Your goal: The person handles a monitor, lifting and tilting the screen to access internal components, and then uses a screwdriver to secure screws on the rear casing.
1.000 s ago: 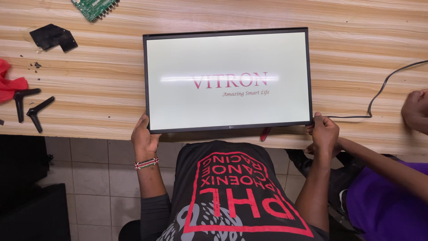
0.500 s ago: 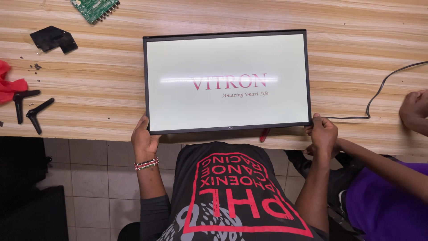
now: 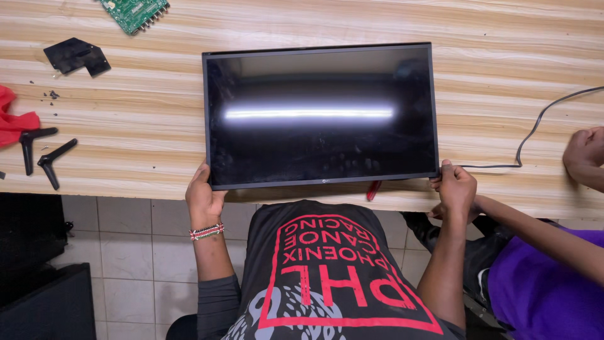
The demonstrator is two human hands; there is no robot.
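Flat-screen monitor [image 3: 321, 116]: lying face up, dark, on striped wooden table [image 3: 491, 56], a light streak reflected across the glass. Left hand [image 3: 203, 196]: gripping near-left corner, fingers curled around the edge. Right hand [image 3: 455, 187]: gripping near-right corner, fingers closed on the frame. Black cable [image 3: 535, 129]: trailing right. Green circuit board [image 3: 133, 11], black stand legs [image 3: 39, 154], red cloth [image 3: 12, 119]: far left. Co-worker's hand [image 3: 585, 157]: at right edge.
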